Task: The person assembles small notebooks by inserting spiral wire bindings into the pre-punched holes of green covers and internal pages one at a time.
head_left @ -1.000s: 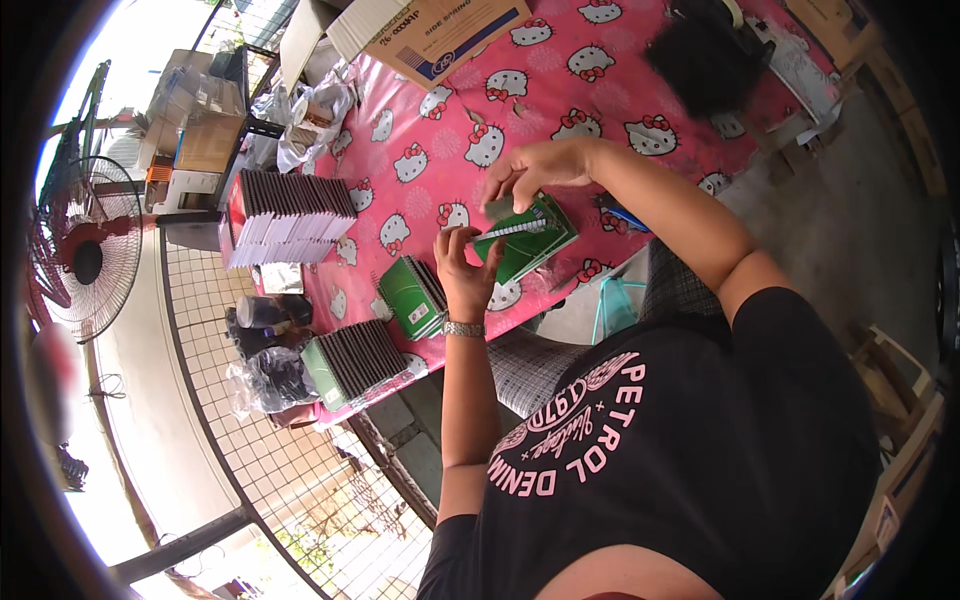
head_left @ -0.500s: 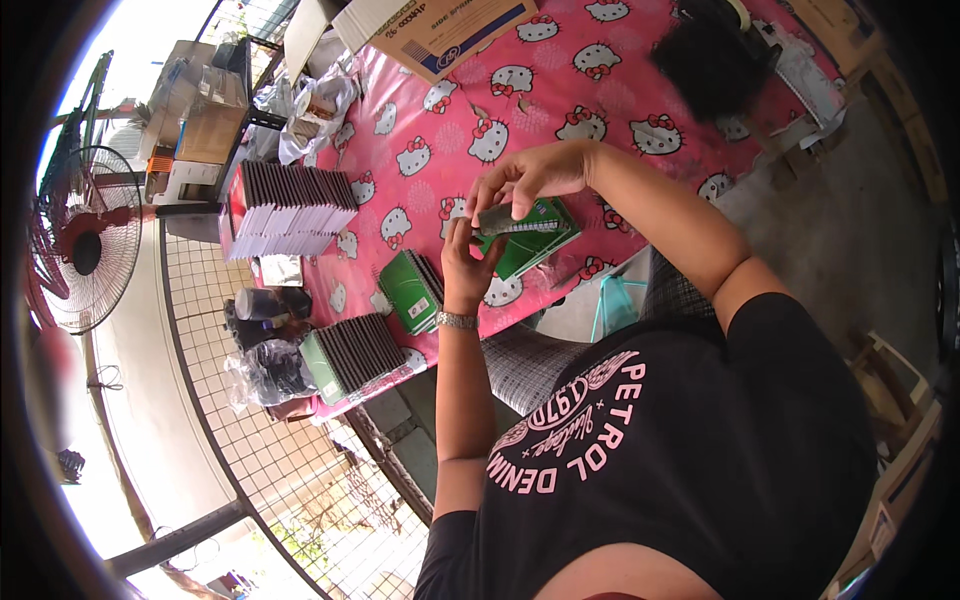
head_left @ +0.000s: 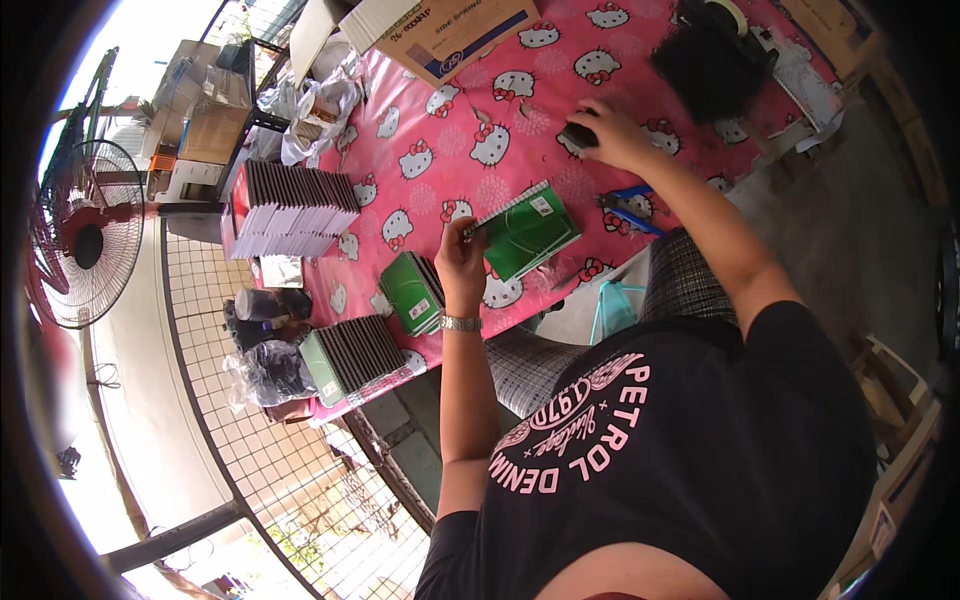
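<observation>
A green spiral notebook point(head_left: 530, 235) lies tilted on the pink table in front of me, its coil along the far edge. My left hand point(head_left: 461, 268) is closed at the notebook's left corner, by the end of the coil. Beyond the notebook and to the right, my right hand point(head_left: 612, 138) is closed on a small dark block point(head_left: 579, 135), held over the tabletop. The block's exact kind does not show. Blue-handled pliers point(head_left: 630, 211) lie just right of the notebook. Several more green notebooks point(head_left: 406, 292) are stacked beside my left wrist.
A leaning row of green notebooks point(head_left: 352, 357) stands at the near left, and a tall red-covered stack point(head_left: 292, 208) farther back. An open cardboard box point(head_left: 440, 40) is at the far edge. Back right is a black object point(head_left: 712, 65) with a tape roll. A fan point(head_left: 88, 245) stands left.
My right hand has moved from over the notebook to the far right, taking the dark block with it. The pliers and notebook cover are uncovered. My left hand stays near the notebook's corner.
</observation>
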Demonstrator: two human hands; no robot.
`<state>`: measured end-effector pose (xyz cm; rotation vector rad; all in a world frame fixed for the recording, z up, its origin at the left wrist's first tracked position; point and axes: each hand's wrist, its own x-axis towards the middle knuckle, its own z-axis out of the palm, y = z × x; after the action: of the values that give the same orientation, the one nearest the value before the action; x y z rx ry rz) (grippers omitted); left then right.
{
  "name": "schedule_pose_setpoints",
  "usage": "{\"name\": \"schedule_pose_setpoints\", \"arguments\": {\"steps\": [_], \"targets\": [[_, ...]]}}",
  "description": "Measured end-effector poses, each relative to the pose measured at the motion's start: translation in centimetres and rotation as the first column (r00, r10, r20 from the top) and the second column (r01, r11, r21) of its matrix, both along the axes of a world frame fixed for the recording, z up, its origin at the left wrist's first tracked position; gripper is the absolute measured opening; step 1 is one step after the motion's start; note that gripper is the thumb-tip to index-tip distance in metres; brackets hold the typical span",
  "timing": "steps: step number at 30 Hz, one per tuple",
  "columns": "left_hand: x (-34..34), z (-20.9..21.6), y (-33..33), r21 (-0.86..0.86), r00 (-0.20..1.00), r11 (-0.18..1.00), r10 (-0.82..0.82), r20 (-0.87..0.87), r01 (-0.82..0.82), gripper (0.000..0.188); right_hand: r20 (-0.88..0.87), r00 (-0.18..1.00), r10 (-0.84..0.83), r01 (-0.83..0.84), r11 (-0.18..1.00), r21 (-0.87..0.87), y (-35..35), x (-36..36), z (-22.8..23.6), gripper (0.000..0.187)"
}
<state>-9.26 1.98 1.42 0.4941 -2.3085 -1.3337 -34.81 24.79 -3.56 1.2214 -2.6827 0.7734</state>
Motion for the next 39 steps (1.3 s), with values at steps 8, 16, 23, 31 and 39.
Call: {"name": "schedule_pose_setpoints", "arguments": {"steps": [8,16,23,31,39], "targets": [[1.1,-1.7,1.0,0.262,0.986,0.958,0.144,-0.086,-0.117,0.023,0.005,1.0,-0.03,0.029,0.983,0.181,8.8,12.9,-0.2,0.071],[1.7,-2.8,0.9,0.257,0.977,0.958,0.167,-0.133,-0.129,0.02,0.261,0.902,0.344,-0.204,0.872,-0.445,0.1,18.5,7.6,0.058],[2.2,-2.6,1.9,0.192,0.972,0.964,0.206,-0.109,-0.183,0.027,0.114,0.937,0.331,-0.296,0.922,-0.25,-3.6,18.7,8.1,0.054],[3.0,-2.4,1.0,0.34,0.86,0.883,0.424,-0.283,-0.323,0.02,0.611,0.632,0.478,-0.119,0.838,-0.533,-2.0,16.8,5.2,0.049],[14.7,-2.8,-8.4,-0.263,0.6,0.609,0.79,0.125,-0.748,0.031,0.21,0.978,0.015,0.016,0.99,-0.141,6.5,8.0,0.7,0.035]]}}
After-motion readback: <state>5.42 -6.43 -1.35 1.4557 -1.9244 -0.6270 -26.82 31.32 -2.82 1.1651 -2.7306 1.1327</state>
